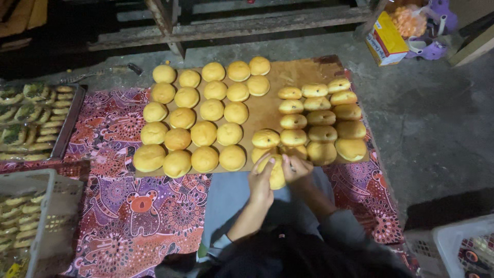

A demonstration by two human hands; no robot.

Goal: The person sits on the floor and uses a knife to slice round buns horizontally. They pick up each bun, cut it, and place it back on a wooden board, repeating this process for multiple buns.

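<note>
Bun (277, 175) is gripped by the left hand (261, 181), while the right hand (296, 168) pinches a small tool at it. Split-looking buns (321, 118) lie at 1 o'clock on the board (267, 105), and about twenty whole buns (206, 113) at 11 o'clock seem left.

patterned cloth (128, 216); yellow box (387, 40)

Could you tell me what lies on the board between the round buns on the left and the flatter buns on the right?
Only a bare strip of the brown board, seen in the head view.

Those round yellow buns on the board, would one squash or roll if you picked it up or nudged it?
The bun between the left hand and right hand looks puffy, so probably soft and light. Flat bases on the board suggest sliding rather than rolling.
</note>
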